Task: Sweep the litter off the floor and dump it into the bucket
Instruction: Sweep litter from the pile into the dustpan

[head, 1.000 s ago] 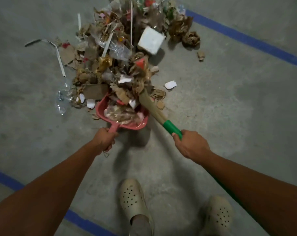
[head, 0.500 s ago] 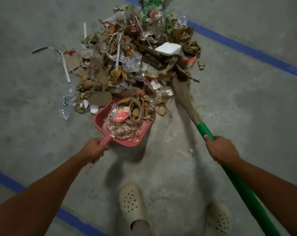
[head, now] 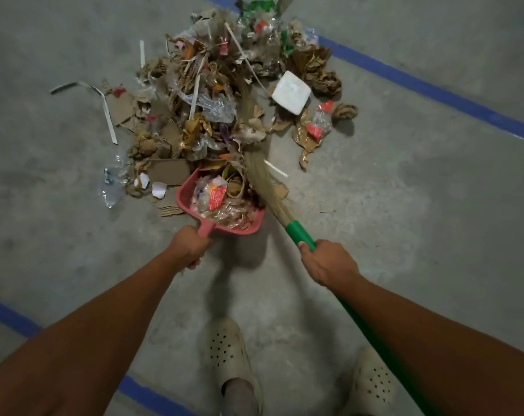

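A big heap of litter [head: 224, 94], made of cardboard scraps, crumpled paper, plastic wrap and a white foam block [head: 291, 96], lies on the grey concrete floor ahead of me. A red dustpan [head: 185, 199] sits at the heap's near edge, filled with wrappers and scraps. My left hand [head: 188, 247] grips its handle. My right hand [head: 326, 261] grips the green handle of a straw broom [head: 263, 181], whose bristles reach from the pan's right rim up into the heap. No bucket is in view.
Blue tape lines cross the floor at the upper right [head: 435, 91] and lower left [head: 8, 316]. My two beige clogs [head: 227, 352] stand just behind the dustpan. A white strip [head: 104, 109] and a clear plastic bag [head: 110, 187] lie left of the heap.
The broom swung out to the right of the heap, then came back left against the pan's right rim. The white foam block shifted and tipped. The dustpan stayed in place.
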Motion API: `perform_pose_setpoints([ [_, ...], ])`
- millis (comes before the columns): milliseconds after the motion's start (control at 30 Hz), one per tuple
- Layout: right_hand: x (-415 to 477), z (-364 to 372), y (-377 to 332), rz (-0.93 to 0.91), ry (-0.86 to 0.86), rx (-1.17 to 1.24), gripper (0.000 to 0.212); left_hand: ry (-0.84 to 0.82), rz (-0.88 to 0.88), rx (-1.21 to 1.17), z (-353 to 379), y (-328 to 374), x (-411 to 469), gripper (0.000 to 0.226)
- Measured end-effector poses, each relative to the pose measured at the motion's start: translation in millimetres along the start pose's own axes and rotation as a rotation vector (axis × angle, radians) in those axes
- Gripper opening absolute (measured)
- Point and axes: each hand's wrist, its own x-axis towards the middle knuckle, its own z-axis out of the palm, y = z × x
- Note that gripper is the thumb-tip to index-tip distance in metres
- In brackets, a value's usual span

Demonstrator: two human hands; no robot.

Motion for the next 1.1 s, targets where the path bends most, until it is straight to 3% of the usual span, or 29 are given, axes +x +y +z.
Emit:
perform_pose_setpoints([
  [200,-37.4,-32.8,0.6,-0.026,0.01,-0.061,0.052,0.046,0.05,-0.083,11.2,3.1,-43.7,0.015],
  [400,-108.0,-94.9,13.0,-0.048,0.018,-0.115,0.06,0.059,0.056,-0.196,26.7,21.3,-141.5,0.014],
  [600,-199.0,-153.8,34.0,-0.07,0.02,-0.14,0.053,0.071,0.032,-0.309,32.9,35.3,-254.3,0.008],
  [1100,-444.7,-264.7,93.7,-0.196,0.101,-0.098,0.057,0.213,0.085,-0.552,39.9,56.2,-573.7,0.034],
])
